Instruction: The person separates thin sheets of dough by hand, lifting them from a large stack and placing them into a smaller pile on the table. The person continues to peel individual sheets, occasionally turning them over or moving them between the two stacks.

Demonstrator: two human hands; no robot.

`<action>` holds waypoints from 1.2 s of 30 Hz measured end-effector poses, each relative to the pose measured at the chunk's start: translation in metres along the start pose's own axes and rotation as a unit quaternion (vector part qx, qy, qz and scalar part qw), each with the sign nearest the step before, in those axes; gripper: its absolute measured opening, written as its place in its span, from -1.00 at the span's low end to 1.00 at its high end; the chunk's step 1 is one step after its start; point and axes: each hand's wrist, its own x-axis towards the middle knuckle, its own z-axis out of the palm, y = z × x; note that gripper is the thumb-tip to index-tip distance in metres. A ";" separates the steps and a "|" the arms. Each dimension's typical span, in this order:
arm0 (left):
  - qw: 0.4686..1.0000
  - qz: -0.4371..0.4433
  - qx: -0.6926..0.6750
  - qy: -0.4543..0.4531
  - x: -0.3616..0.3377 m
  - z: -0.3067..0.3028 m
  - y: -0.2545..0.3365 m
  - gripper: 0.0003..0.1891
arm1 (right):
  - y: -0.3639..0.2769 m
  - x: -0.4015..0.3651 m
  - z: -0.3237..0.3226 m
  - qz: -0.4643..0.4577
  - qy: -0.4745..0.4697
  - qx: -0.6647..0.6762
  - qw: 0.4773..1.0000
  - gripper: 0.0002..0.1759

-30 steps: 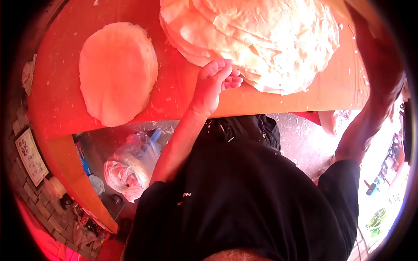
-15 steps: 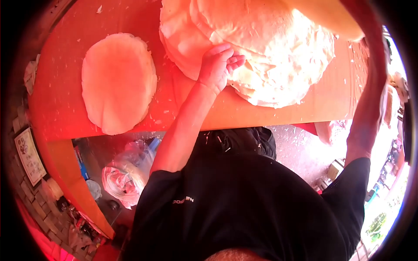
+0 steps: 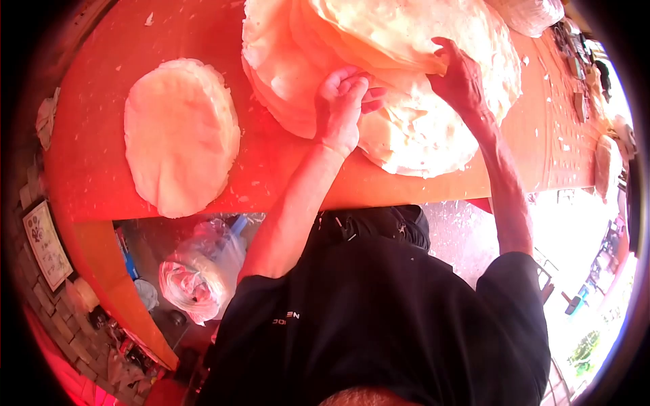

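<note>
A broad pile of thin, pale flatbread sheets lies on the red-orange table, its surface wrinkled and brightly lit. My left hand rests at the pile's near left side, palm partly turned up, fingers loosely curled and apart, holding nothing. Over the middle of the pile, my right hand has thumb and fingers at the edge of a top flatbread sheet, which curves up in a fold; the index finger sticks out. The exact contact is partly hidden. A smaller oval stack of flatbread lies farther left.
Crumbs dot the table. A filled clear bag sits at the far right. Under the table are a plastic-wrapped roll and a black bag. A wooden table leg stands at left.
My right hand has come from the far upper right back over the pile, and the pale sheet up there has left that spot. My left hand has barely moved.
</note>
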 end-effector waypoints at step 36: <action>0.998 -0.028 0.040 -0.030 -0.006 -0.016 0.008 -0.42 | -0.059 0.020 -0.052 -0.083 0.026 -0.047 0.995 -0.96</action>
